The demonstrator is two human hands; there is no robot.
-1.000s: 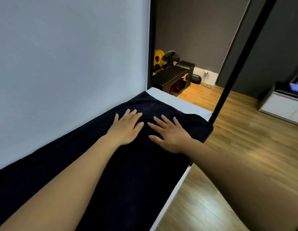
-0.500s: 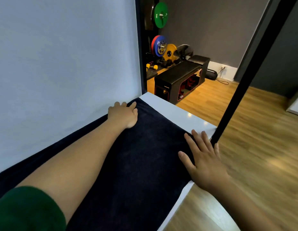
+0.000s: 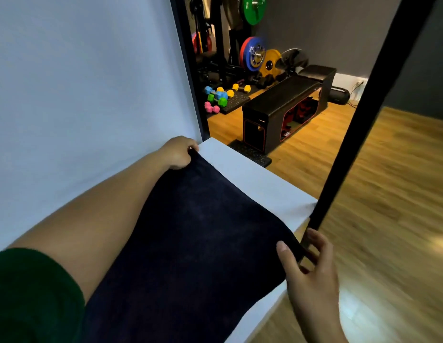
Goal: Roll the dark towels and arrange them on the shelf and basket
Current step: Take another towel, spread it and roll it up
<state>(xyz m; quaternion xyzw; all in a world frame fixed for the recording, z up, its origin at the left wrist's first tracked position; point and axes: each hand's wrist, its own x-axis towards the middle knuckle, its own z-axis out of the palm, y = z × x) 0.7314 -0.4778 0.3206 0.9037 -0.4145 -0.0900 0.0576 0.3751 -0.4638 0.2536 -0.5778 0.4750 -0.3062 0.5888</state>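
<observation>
Dark towel (image 3: 203,231) flat on white shelf (image 3: 252,179), left hand (image 3: 179,152) at full reach, pinching towel corner at shelf's back edge; right hand (image 3: 312,271) pinching towel corner at shelf's front edge, thumb on top

Bare shelf strip (image 3: 252,179) beyond the towel (image 3: 203,231); wall (image 3: 79,95) close on the left, black post (image 3: 359,120) at right corner

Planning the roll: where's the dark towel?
Head view, centre: the dark towel lies on the white shelf, left hand and right hand pinching its far corners.
</observation>
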